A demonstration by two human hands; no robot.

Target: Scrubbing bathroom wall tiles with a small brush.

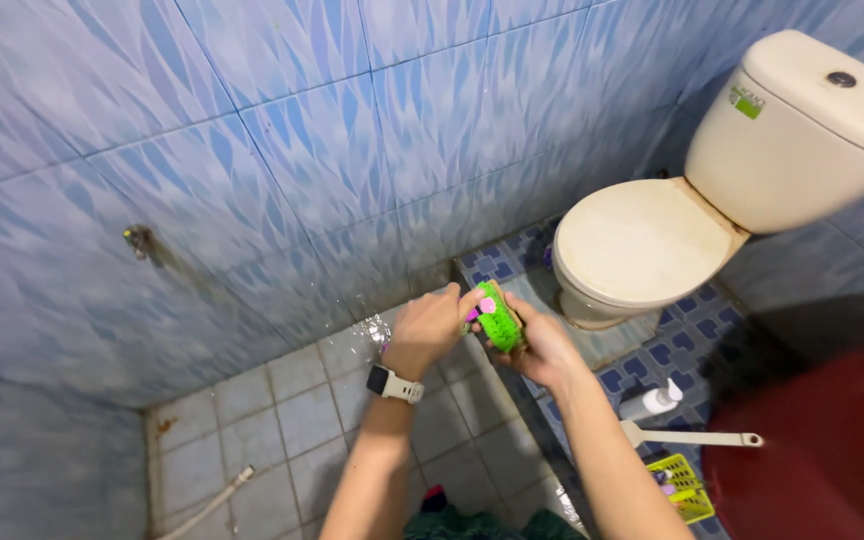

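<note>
So I've got this bright green scrub brush (500,318) in my right hand (542,345), fingers wrapped snug around its back, held up in front of me over the bathroom floor (282,420). My left hand (432,325), the one with the white-strap watch (393,385), is pinching something small and pink (485,305) right at the top edge of the brush; can't really tell what it is. The toilet (642,240) sits just past my hands with the lid down, and a white bottle (652,402) stands on the patterned blue tiles below it.
</note>
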